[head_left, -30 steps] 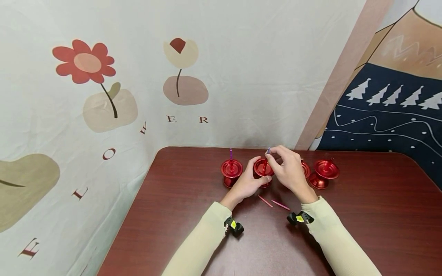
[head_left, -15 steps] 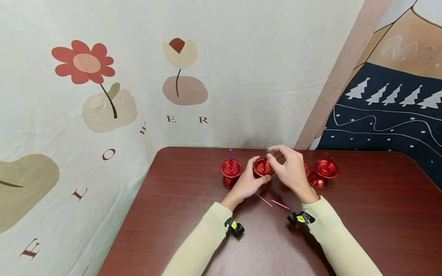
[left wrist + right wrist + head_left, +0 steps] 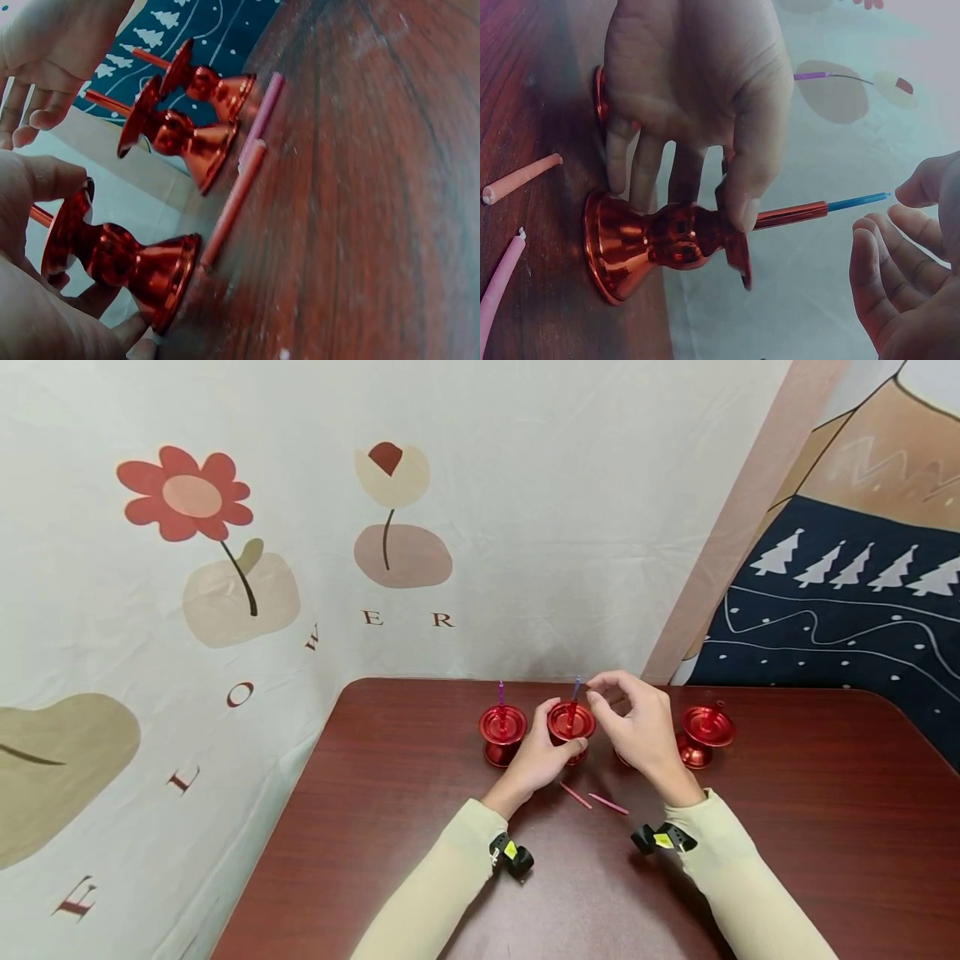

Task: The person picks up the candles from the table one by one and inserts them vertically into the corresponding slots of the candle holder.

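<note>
My left hand [image 3: 542,760] grips a shiny red candle holder [image 3: 679,241] standing upright on the table, thumb and fingers around its dish. A thin blue candle [image 3: 857,202] stands in the holder's central tube. Beside its tip, my right hand [image 3: 641,727] has loosely bent fingers and appears to hold nothing. To the left stands another red holder [image 3: 491,728] with a purple candle [image 3: 501,693] upright in it. A pink candle [image 3: 608,804] and a salmon-coloured candle [image 3: 576,796] lie on the tabletop in front of the hands.
On the right stands a red holder [image 3: 708,731] with a bare tube. Another red holder [image 3: 176,135] is mostly hidden behind my right hand in the head view. The brown table [image 3: 375,827] meets a printed cloth backdrop [image 3: 525,568] at the back.
My right hand has let go of the blue candle and moved slightly right, leaving more of the candle visible. My left hand stays on the holder.
</note>
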Demonstrator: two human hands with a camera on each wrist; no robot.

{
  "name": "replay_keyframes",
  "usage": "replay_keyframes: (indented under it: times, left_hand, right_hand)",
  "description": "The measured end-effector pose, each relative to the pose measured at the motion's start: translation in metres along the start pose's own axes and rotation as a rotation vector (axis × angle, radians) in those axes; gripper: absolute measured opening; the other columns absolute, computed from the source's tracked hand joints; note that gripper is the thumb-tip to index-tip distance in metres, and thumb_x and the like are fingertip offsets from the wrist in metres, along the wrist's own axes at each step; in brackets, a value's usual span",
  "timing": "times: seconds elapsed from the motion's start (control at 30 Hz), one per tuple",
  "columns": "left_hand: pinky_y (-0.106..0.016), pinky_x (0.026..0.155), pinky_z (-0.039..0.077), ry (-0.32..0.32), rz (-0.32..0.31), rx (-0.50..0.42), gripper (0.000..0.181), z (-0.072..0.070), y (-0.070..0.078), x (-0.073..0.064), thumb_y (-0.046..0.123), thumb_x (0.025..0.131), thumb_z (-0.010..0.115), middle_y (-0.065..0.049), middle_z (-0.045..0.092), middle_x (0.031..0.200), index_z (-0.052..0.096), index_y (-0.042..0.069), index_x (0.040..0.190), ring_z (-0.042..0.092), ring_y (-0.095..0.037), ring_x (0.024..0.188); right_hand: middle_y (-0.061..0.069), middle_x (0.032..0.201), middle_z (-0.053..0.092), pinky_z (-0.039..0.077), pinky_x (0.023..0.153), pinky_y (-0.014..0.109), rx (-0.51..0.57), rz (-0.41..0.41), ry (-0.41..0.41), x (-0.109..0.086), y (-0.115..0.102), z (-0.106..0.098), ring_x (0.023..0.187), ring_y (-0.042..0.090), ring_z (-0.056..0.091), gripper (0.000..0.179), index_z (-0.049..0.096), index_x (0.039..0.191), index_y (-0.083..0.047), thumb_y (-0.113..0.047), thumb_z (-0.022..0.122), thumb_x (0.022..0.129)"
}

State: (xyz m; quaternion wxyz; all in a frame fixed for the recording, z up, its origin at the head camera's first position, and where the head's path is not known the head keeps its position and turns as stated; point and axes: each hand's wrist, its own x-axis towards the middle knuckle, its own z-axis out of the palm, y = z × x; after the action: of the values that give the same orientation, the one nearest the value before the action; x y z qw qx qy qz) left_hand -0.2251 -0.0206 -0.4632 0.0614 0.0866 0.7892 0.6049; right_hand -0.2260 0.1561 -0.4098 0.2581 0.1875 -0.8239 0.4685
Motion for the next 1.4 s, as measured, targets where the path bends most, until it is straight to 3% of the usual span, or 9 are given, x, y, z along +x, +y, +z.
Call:
replay_keyframes:
  times: [0.33,0.5,0.67,0.8,1.0,1.13,1.23,1.33,1.4]
  left_hand:
    - [-0.056,0.125,0.036,0.078,0.034,-0.059,0.093,0.007,0.018,-0.004,0.015,0.097,0.080,-0.022,0.038,0.170,0.025,0.010,0.172,0.045,-0.038,0.153]
    - [-0.057,0.127,0.032,0.106,0.062,-0.059,0.093,0.008,0.024,-0.005,0.017,0.097,0.079,-0.020,0.033,0.174,0.025,0.012,0.172,0.036,-0.036,0.160]
    - [-0.056,0.126,0.036,0.154,0.110,0.010,0.091,0.010,0.015,-0.001,0.026,0.098,0.080,-0.010,0.037,0.175,0.028,0.017,0.172,0.038,-0.030,0.159]
    - [-0.054,0.123,0.039,0.206,0.176,0.059,0.084,0.011,0.011,0.000,0.032,0.098,0.079,-0.002,0.044,0.170,0.036,0.021,0.169,0.043,-0.028,0.156]
    - [-0.057,0.116,0.044,0.320,0.302,0.051,0.063,0.012,0.033,-0.018,0.015,0.097,0.075,-0.005,0.055,0.152,0.050,0.013,0.155,0.052,-0.031,0.144]
    - [-0.054,0.108,0.049,0.354,0.381,-0.014,0.049,0.017,0.048,-0.029,0.005,0.093,0.074,-0.009,0.062,0.136,0.058,0.007,0.139,0.058,-0.036,0.128]
    - [-0.049,0.102,0.055,0.317,0.447,-0.040,0.044,0.022,0.051,-0.033,-0.002,0.092,0.074,-0.014,0.067,0.127,0.061,0.003,0.133,0.065,-0.037,0.119]
    - [-0.046,0.104,0.058,0.218,0.480,-0.064,0.044,0.029,0.049,-0.036,-0.006,0.093,0.073,-0.019,0.069,0.128,0.061,0.000,0.135,0.068,-0.035,0.120]
    - [-0.043,0.108,0.056,0.141,0.468,-0.070,0.046,0.033,0.047,-0.037,-0.007,0.095,0.072,-0.020,0.069,0.133,0.060,-0.001,0.139,0.068,-0.032,0.126]
  right_hand:
    - [0.003,0.095,0.079,0.052,0.070,0.013,-0.044,-0.001,-0.028,-0.010,-0.005,-0.013,0.076,0.013,0.069,0.012,0.080,0.110,-0.006,-0.005,0.078,0.098]
    - [0.001,0.093,0.078,0.054,0.068,0.018,-0.073,-0.023,-0.071,-0.020,-0.002,-0.023,0.075,0.012,0.066,0.013,0.080,0.109,-0.008,-0.002,0.079,0.096]
    - [-0.006,0.094,0.076,0.059,0.069,0.027,-0.102,-0.048,-0.189,-0.032,0.002,-0.037,0.079,0.010,0.066,0.018,0.079,0.109,-0.013,-0.002,0.081,0.095]
    - [-0.011,0.096,0.074,0.058,0.068,0.028,-0.097,-0.095,-0.287,-0.041,0.006,-0.048,0.079,0.006,0.066,0.026,0.079,0.113,-0.017,0.000,0.082,0.093]
    - [-0.005,0.099,0.077,0.060,0.070,0.028,-0.050,-0.172,-0.414,-0.054,0.015,-0.062,0.083,0.004,0.069,0.032,0.078,0.117,-0.016,0.000,0.084,0.089]
    - [-0.001,0.101,0.078,0.062,0.072,0.029,-0.046,-0.174,-0.524,-0.062,0.023,-0.067,0.087,0.005,0.071,0.032,0.077,0.120,-0.010,-0.006,0.087,0.090]
    - [0.000,0.102,0.078,0.063,0.072,0.030,-0.025,-0.151,-0.602,-0.067,0.028,-0.069,0.087,0.007,0.072,0.031,0.076,0.120,-0.005,-0.007,0.087,0.091]
    - [0.001,0.103,0.077,0.063,0.072,0.031,0.020,-0.120,-0.664,-0.071,0.035,-0.067,0.086,0.012,0.073,0.031,0.075,0.118,-0.002,-0.004,0.087,0.090]
    - [0.002,0.103,0.076,0.063,0.072,0.031,0.035,-0.105,-0.683,-0.074,0.040,-0.065,0.085,0.015,0.072,0.032,0.075,0.118,-0.001,-0.005,0.088,0.089]
